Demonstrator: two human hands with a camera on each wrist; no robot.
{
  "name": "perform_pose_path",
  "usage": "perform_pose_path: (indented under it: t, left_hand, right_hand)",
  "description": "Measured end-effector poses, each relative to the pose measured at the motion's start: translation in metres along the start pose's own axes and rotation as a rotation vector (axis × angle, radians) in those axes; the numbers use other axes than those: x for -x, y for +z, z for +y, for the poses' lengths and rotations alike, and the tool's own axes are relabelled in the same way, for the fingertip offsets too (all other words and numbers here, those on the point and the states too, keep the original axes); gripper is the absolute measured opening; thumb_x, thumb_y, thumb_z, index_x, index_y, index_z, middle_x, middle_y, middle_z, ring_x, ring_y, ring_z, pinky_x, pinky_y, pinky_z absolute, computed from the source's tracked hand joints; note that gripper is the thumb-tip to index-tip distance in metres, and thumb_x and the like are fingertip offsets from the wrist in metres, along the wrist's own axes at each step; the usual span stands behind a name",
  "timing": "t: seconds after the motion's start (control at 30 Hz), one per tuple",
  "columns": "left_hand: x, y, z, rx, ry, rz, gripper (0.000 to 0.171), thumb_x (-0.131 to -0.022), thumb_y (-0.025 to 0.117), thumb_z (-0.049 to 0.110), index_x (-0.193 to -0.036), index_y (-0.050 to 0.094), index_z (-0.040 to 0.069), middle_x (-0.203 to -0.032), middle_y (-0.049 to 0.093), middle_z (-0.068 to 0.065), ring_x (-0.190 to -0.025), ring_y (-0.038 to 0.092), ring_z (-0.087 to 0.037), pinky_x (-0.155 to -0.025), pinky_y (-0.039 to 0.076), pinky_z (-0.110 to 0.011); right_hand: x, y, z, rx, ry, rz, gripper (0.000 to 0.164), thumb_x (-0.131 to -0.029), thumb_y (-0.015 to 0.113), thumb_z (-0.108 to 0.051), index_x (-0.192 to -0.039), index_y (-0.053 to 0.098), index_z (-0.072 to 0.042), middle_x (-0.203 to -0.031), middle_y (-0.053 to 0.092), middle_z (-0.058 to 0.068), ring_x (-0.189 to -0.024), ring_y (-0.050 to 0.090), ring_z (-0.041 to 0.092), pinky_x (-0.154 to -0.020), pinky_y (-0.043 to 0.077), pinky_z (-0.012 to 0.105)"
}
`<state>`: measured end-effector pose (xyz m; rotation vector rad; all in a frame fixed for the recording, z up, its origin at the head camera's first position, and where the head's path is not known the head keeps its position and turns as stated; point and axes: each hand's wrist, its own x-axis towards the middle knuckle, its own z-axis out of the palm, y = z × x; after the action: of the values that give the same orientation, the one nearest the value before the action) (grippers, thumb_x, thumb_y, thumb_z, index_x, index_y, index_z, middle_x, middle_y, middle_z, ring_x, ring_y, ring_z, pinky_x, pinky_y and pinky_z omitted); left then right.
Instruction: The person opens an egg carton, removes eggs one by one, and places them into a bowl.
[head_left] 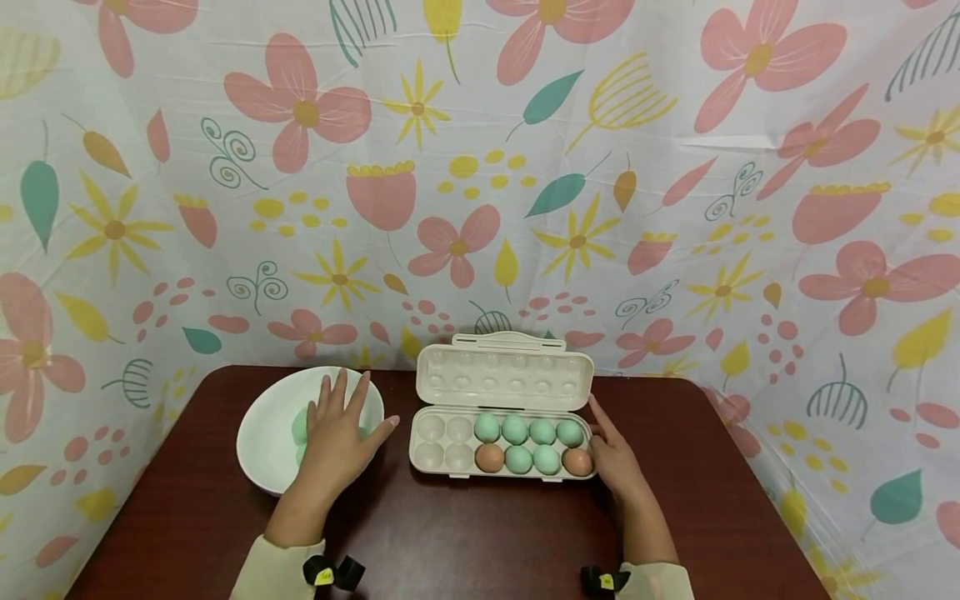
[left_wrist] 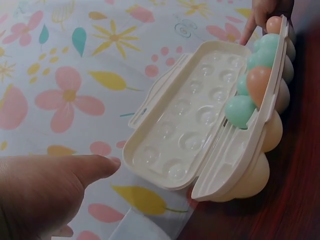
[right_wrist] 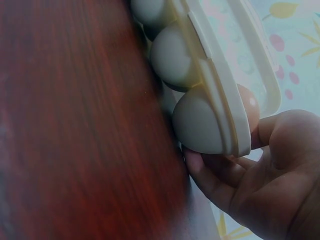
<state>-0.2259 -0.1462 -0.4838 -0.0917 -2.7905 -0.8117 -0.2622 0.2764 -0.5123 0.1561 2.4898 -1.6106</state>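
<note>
A white bowl stands at the left of the table. Over it is my left hand, palm down with its fingers spread, partly covering green eggs in the bowl. Whether the fingers touch an egg is hidden. To the right lies an egg carton, its lid tipped back. Several green eggs and two brown-orange eggs fill its middle and right pockets; the leftmost pockets hold none. My right hand grips the carton's right end, with some fingers curled low against it.
The dark red-brown table carries the bowl and carton, with a strip of tabletop between them. Behind it hangs a white cloth printed with flowers and leaves, close behind the carton lid.
</note>
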Motion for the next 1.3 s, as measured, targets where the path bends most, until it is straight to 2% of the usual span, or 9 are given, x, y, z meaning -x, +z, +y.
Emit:
perform_pose_path:
  t: [0.27,0.37,0.5,0.63,0.8,1.0,1.3]
  left_hand:
    - [0.006,0.011,0.018,-0.026,0.092,0.031,0.081,-0.092,0.069,0.049,-0.157,0.037,0.013,-0.165,0.023,-0.025,-0.154,0.012,-0.050,-0.115,0.015,-0.077]
    - [0.007,0.016,0.024,-0.025,0.122,0.038,0.080,-0.092,0.070,0.050,-0.157,0.039,0.015,-0.165,0.025,-0.024,-0.155,0.012,-0.049,-0.116,0.014,-0.076]
    - [0.009,0.022,0.034,-0.007,0.167,0.036,0.080,-0.091,0.071,0.050,-0.156,0.041,0.016,-0.164,0.027,-0.023,-0.155,0.013,-0.048,-0.117,0.013,-0.075]
    - [0.011,0.029,0.042,-0.003,0.210,0.028,0.080,-0.089,0.073,0.049,-0.155,0.043,0.017,-0.163,0.030,-0.023,-0.155,0.015,-0.047,-0.117,0.014,-0.074]
    - [0.012,0.041,0.050,-0.008,0.241,0.006,0.078,-0.089,0.072,0.051,-0.154,0.045,0.019,-0.162,0.033,-0.021,-0.154,0.018,-0.046,-0.118,0.017,-0.072]
    - [0.013,0.053,0.061,-0.064,0.277,-0.020,0.075,-0.089,0.070,0.054,-0.152,0.048,0.020,-0.160,0.038,-0.019,-0.153,0.025,-0.045,-0.117,0.022,-0.072]
    - [0.015,0.074,0.073,-0.024,0.317,-0.054,0.072,-0.089,0.070,0.051,-0.150,0.050,0.019,-0.159,0.041,-0.019,-0.152,0.027,-0.045,-0.117,0.023,-0.071]
  right_hand:
    - [-0.014,0.002,0.027,0.024,-0.030,0.036,0.065,-0.106,0.034,-0.011,-0.159,0.017,-0.045,-0.145,0.052,0.021,-0.108,0.054,0.024,-0.082,0.044,0.025]
    - [-0.015,0.003,0.030,0.033,-0.046,0.045,0.066,-0.106,0.035,-0.011,-0.159,0.018,-0.046,-0.143,0.053,0.021,-0.104,0.055,0.022,-0.081,0.044,0.025]
    - [-0.016,0.002,0.031,0.039,-0.053,0.052,0.067,-0.105,0.034,-0.011,-0.158,0.018,-0.048,-0.142,0.053,0.020,-0.096,0.055,0.019,-0.078,0.045,0.025]
    - [-0.015,0.001,0.030,0.035,-0.054,0.045,0.067,-0.105,0.034,-0.011,-0.158,0.017,-0.048,-0.143,0.052,0.021,-0.099,0.055,0.021,-0.078,0.045,0.026]
    - [-0.014,0.001,0.027,0.028,-0.055,0.031,0.067,-0.106,0.034,-0.011,-0.158,0.016,-0.048,-0.145,0.050,0.022,-0.108,0.054,0.025,-0.081,0.044,0.026]
    - [-0.015,0.002,0.027,0.045,-0.056,0.048,0.068,-0.105,0.034,-0.010,-0.158,0.018,-0.048,-0.142,0.053,0.021,-0.100,0.055,0.021,-0.081,0.044,0.026]
    - [-0.015,0.003,0.029,0.053,-0.061,0.052,0.068,-0.104,0.034,-0.009,-0.159,0.018,-0.047,-0.141,0.055,0.021,-0.096,0.056,0.019,-0.080,0.045,0.025]
